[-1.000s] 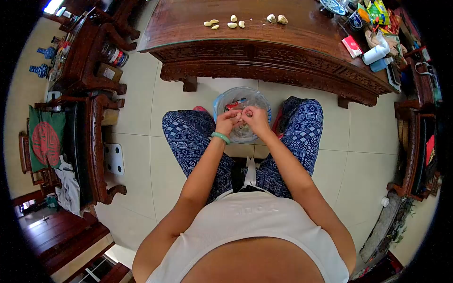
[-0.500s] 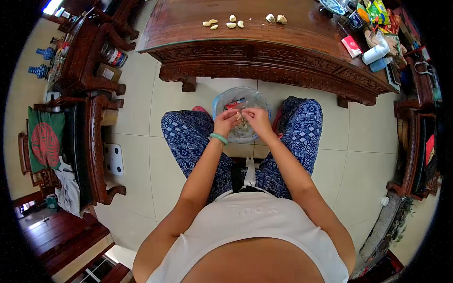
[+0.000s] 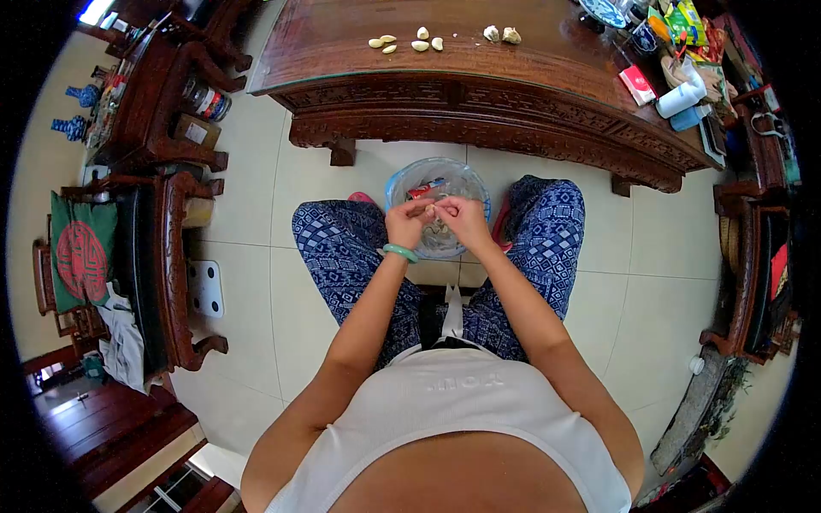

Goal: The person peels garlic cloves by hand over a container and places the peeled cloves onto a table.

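Note:
My left hand (image 3: 406,224), with a green bangle (image 3: 399,252) at the wrist, and my right hand (image 3: 466,224) meet above a lined waste bin (image 3: 395,190) between my knees. Both pinch a small pale garlic clove (image 3: 430,210), partly covered by the fingertips. Inside the bin lie a red packet (image 3: 425,189) and scraps. On the wooden table (image 3: 342,64) in front, several peeled garlic cloves (image 3: 420,46) are spread toward the left. Two unpeeled garlic pieces (image 3: 510,35) sit to their right.
At the table's right end stand a white bottle (image 3: 680,100), a red-and-white box (image 3: 636,85), colourful packets (image 3: 687,24) and a blue-patterned dish (image 3: 604,11). Carved chairs flank me; a white scale (image 3: 206,289) lies on the floor at left.
My fingertips have shifted slightly around the clove, and the left hand has turned a little. The cloves on the table stay where they were.

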{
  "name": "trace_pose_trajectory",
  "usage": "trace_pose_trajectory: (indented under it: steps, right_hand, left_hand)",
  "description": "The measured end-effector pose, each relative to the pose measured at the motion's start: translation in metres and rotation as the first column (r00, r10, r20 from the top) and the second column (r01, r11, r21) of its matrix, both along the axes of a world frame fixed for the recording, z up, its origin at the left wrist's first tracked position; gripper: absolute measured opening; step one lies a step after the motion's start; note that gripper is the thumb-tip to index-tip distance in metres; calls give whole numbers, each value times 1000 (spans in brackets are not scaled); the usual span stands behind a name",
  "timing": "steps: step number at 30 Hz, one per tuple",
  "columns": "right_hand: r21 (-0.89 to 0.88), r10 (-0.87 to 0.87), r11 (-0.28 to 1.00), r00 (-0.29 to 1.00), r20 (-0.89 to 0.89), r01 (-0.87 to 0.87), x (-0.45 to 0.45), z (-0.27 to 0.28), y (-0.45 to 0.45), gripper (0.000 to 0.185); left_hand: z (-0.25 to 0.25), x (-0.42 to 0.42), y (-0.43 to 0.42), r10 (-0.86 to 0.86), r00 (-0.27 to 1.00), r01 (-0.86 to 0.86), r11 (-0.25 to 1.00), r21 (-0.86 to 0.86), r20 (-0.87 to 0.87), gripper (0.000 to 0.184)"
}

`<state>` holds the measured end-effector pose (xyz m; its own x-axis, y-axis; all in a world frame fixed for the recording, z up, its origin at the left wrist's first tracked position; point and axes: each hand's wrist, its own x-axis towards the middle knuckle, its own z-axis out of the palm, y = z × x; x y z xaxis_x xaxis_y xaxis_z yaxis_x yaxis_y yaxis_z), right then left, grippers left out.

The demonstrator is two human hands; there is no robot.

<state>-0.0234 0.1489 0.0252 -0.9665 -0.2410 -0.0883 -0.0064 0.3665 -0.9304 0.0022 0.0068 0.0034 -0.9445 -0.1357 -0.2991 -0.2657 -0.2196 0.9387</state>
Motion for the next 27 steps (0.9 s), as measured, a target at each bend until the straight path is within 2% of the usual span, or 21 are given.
trace_pose_trajectory:
  steps: [1, 3, 4, 6, 8, 10, 14, 16, 19, 22, 25, 27]
  right_hand:
    - [13, 6, 1000, 1000, -28, -6, 0, 0, 0, 15]
    - [0, -3, 1000, 999, -48, 3, 1, -2, 0, 15]
    - [-13, -11, 1000, 998, -67, 10, 2, -2, 0, 15]
    - [-12, -8, 1000, 999, -51, 7, 2, -1, 0, 15]
    - [-12, -2, 1000, 999, -36, 1, 1, 0, -1, 15]
    - [-4, -2, 1000, 995, -104, 2, 1, -1, -1, 14]
    - [-15, -46, 999, 989, -142, 44, 3, 2, -4, 14]
    - [-63, -121, 991, 992, -43, 118, 4, 3, -6, 14]
    - [-97, -143, 985, 990, 4, 143, 4, 6, -7, 14]
    - [-131, -180, 975, 984, -8, 178, 4, -2, -11, 14]
    - [-118, -184, 975, 982, 32, 187, 6, 12, -10, 14]
    - [-127, -199, 971, 979, 48, 203, 5, 2, -12, 15]
  left_hand:
    - [2, 0, 0, 0, 1000, 0, 1000, 0, 0, 18]
    - [6, 1, 0, -39, 999, 26, 948, -316, -35, 18]
    - [7, 1, 1, -40, 999, 27, 948, -316, -35, 18]
    - [9, 2, 3, -29, 996, -13, 887, -462, -83, 18]
    - [9, 3, 5, -14, 996, -33, 876, -481, -93, 18]
    - [8, 3, 8, -4, 995, -49, 865, -499, -104, 19]
    - [2, 3, 12, 30, 992, -80, 891, -448, -119, 18]
    - [9, 4, 15, 30, 989, -92, 886, -454, -142, 18]
    - [20, 6, 21, 70, 984, -138, 884, -447, -166, 19]
    - [22, 7, 23, 91, 978, -167, 876, -453, -185, 21]
    - [16, 6, 24, 113, 980, -172, 899, -403, -166, 21]
    - [7, 6, 23, 131, 972, -195, 915, -352, -197, 20]
